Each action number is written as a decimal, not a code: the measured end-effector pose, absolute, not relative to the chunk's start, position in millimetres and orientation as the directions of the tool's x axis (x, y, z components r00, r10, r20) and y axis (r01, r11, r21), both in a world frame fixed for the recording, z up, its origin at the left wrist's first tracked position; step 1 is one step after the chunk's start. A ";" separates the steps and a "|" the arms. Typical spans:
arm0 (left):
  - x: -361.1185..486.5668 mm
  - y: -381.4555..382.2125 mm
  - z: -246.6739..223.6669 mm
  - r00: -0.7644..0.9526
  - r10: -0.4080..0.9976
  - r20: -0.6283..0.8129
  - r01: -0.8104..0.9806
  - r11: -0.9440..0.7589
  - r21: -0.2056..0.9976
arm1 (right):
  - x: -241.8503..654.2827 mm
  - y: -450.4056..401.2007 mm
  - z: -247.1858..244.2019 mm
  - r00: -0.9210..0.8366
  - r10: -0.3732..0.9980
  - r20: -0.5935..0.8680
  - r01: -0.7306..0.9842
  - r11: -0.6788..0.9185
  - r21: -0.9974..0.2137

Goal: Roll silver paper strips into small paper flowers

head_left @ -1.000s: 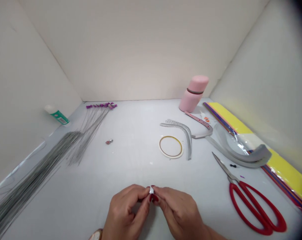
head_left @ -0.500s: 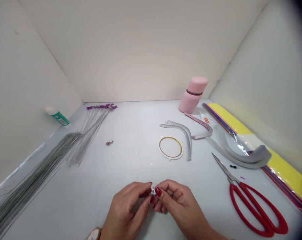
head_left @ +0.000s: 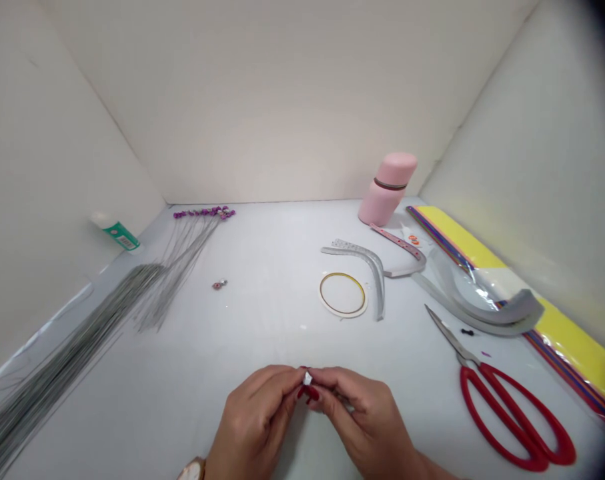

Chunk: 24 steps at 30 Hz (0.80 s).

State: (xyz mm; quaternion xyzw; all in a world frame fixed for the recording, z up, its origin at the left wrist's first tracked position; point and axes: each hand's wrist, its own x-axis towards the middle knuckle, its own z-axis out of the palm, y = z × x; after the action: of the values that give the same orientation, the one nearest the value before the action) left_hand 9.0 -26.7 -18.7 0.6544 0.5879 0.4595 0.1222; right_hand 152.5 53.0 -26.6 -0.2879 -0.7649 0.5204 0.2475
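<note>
Bare hands at work over a white bench [head_left: 267,327]. The left hand [head_left: 255,417] and right hand [head_left: 359,417] meet at the near side, their fingers pinching a small silvery piece [head_left: 307,379] between the tips; its exact form is too small to tell. A watch [head_left: 192,470] encircles the left wrist. Beyond the hands lie a ring of tape [head_left: 343,315] and, just beside it, curved silver strips [head_left: 378,280]. To the right, scissors [head_left: 466,357] with red handles rest with their point directed away from the person; a yellow-topped packet [head_left: 457,233] lies along the right wall. A pink bottle [head_left: 386,190] stands at the rear. To the left lie a bundle of grey wires [head_left: 82,340] and thinner stems with purple heads [head_left: 207,213]. A small red-and-silver ornament [head_left: 219,285] lies apart from them.
</note>
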 end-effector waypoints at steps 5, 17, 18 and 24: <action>10.2 -25.8 -17.9 -0.110 0.875 0.471 0.642 -0.299 0.706 | 152.4 53.5 -22.3 -0.727 0.669 0.153 0.194 0.414 -0.889; 13.2 -33.0 -21.9 -0.076 0.870 0.487 0.750 -0.272 0.603 | 151.3 50.7 -23.0 -0.692 0.604 0.396 0.154 0.659 -0.736; 13.9 -32.1 -20.5 -0.097 0.881 0.463 0.727 -0.254 0.638 | 151.1 50.8 -22.5 -0.691 0.622 0.369 0.157 0.627 -0.763; 14.9 -28.6 -12.3 -0.281 0.935 0.215 0.468 -0.062 0.882 | 150.6 52.1 -21.0 -0.705 0.678 0.208 0.160 0.438 -0.884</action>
State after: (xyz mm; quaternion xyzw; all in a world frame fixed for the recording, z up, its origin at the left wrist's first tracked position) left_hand 14.9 -28.6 -12.3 0.5479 0.6403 0.4803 0.2432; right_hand 150.6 52.1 -21.0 -0.2618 -0.8002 0.4607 0.2809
